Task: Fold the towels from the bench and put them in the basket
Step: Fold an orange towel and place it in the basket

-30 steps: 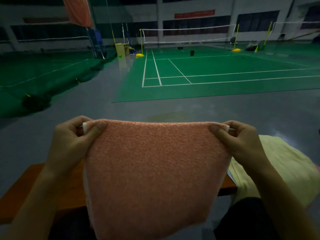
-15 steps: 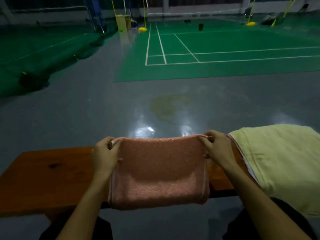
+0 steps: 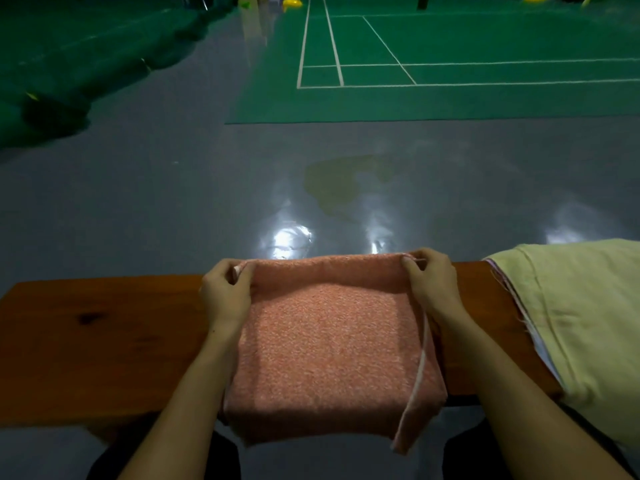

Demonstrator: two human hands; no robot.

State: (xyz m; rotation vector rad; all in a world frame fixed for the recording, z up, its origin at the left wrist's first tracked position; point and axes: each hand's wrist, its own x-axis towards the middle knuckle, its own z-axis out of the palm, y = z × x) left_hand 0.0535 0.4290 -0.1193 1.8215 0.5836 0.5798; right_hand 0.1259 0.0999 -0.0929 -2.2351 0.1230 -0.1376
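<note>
Grey, glossy floor [image 3: 173, 202] stretches ahead to a green court [image 3: 450, 98] marked with white lines, and light glares off the floor just beyond a brown wooden table [image 3: 86, 341] that runs across the lower part of the view.

On that table lies a pink towel [image 3: 329, 348], folded into a thick, roughly square pad. Its near edge hangs a little over the table's front, and a pale hem strip runs down its right side to a loose corner that droops at the lower right. Its far edge is raised slightly off the pad.

The left hand [image 3: 225, 292] pinches the far left corner of the pink towel, its grip clamped with thumb and fingers curled round the cloth and a bit of white hem showing between them. The right hand [image 3: 431, 282] pinches the far right corner the same way, grip closed on the raised edge. Both forearms reach in from the bottom of the view on either side of the towel.

To the right, a pale yellow towel [image 3: 571, 313] lies spread over the table's end, apart from the pink one.
</note>
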